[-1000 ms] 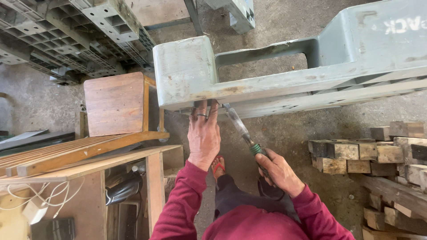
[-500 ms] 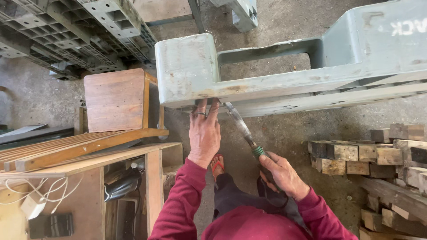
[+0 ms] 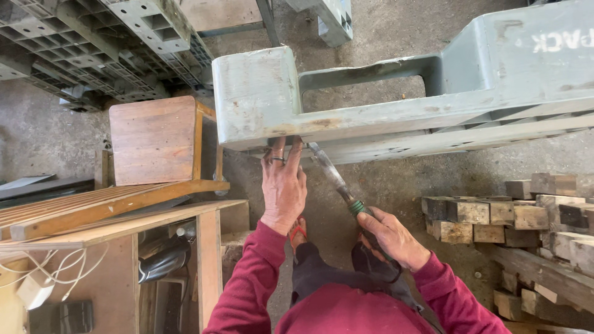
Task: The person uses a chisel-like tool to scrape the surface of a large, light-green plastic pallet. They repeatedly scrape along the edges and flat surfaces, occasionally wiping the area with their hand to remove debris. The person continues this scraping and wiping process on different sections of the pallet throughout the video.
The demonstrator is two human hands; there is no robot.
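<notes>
A large grey-green plastic pallet (image 3: 396, 93) stands on edge across the middle of the head view. My left hand (image 3: 283, 185) reaches up under its lower left corner, fingertips pressed against the underside. My right hand (image 3: 391, 236) grips the green-banded handle of a long metal chisel-like tool (image 3: 331, 173). The tool slants up and left, and its tip meets the pallet's bottom edge just right of my left fingers. Both sleeves are dark red.
A wooden box (image 3: 154, 139) stands left of the pallet corner, with slatted wooden boards (image 3: 99, 207) in front of it. Grey plastic pallets (image 3: 105, 43) are stacked at top left. Short wood blocks (image 3: 520, 216) are piled at right. Concrete floor lies below.
The view has shifted slightly. My hands and the tool keep nearly the same hold against the pallet's bottom edge.
</notes>
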